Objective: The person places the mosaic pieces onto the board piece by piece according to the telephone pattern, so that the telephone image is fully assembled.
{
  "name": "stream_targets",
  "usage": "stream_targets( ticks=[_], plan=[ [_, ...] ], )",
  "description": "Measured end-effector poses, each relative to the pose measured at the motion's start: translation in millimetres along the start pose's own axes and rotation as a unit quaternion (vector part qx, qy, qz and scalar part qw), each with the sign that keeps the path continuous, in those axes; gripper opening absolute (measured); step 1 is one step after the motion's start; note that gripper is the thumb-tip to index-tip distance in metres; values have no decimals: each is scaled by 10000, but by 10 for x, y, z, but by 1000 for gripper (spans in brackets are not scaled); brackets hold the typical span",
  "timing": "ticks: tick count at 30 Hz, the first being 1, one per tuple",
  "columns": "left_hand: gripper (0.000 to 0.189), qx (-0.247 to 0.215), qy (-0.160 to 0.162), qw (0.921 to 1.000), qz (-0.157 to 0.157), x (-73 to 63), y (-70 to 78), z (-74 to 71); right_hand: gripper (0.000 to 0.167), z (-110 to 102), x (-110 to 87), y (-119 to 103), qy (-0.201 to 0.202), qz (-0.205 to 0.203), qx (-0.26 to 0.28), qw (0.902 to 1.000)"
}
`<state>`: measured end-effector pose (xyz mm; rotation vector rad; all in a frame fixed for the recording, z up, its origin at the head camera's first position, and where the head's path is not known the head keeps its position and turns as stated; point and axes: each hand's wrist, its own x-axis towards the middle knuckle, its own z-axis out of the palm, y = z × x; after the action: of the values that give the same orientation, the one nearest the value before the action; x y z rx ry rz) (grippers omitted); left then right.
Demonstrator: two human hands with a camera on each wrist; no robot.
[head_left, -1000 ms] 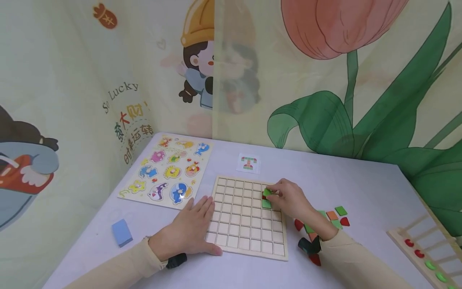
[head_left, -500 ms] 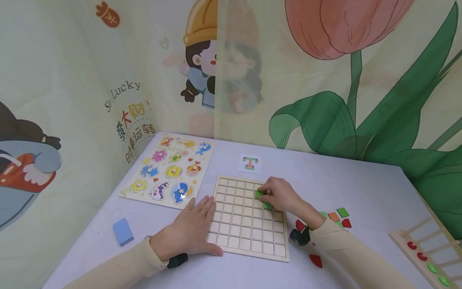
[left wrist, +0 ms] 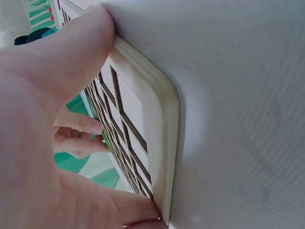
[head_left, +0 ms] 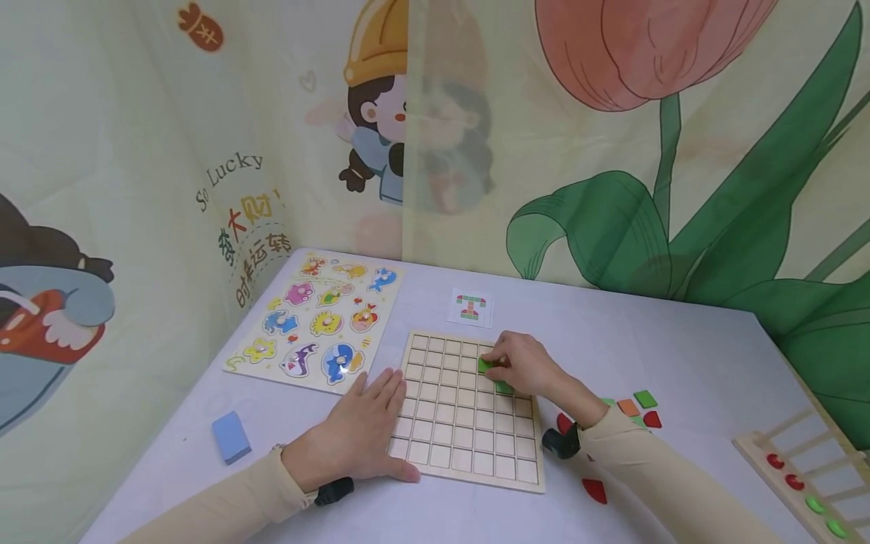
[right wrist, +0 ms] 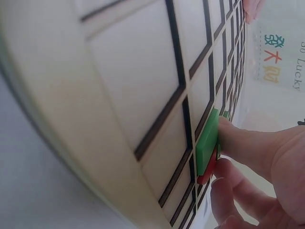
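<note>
A wooden grid board [head_left: 442, 432] lies on the table before me. My left hand [head_left: 352, 437] rests on its left edge with the fingers straight and the thumb spread along the near side, as the left wrist view also shows. Near the board's far right part, my right hand [head_left: 530, 366] pinches a green square tile [head_left: 485, 366] over a cell. A second green tile [right wrist: 207, 143] sits on the grid beneath that hand, beside a red piece [right wrist: 208, 168]. The right fingers partly hide these pieces in the head view.
A card with a coloured pattern [head_left: 470, 307] lies beyond the board. An animal puzzle [head_left: 381, 332] is at left, above a blue block [head_left: 231, 438]. Loose tiles, including an orange one [head_left: 628, 408], and a red piece [head_left: 594, 491] lie right. A pegged wooden rack [head_left: 764, 457] stands far right.
My right hand has moved slightly left across the board with the green tile, away from the second green tile. It has barely shifted in the last half second. My left hand stays put.
</note>
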<state>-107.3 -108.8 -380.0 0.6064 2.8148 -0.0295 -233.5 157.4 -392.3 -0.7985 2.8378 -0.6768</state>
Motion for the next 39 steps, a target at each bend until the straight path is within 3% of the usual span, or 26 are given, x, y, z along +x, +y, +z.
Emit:
stream_targets(
  ticks=[13,26,32,39],
  plan=[
    [122,21,9,9999,133,3,26,-15,40,-22,-188,49,314,55,175,9993],
    [123,-44,-107,9999,25,14,24,-17,39,-346,-756,483,997,628,114,9930],
    [122,-99,-89,9999,-6,1,10,-19,39,-415,-992,671,947,1148,66,9888],
    [123,-56,-110,9999,0,5,3,-19,38,-376,-1176,758,842,1171,-67,9895]
  ],
)
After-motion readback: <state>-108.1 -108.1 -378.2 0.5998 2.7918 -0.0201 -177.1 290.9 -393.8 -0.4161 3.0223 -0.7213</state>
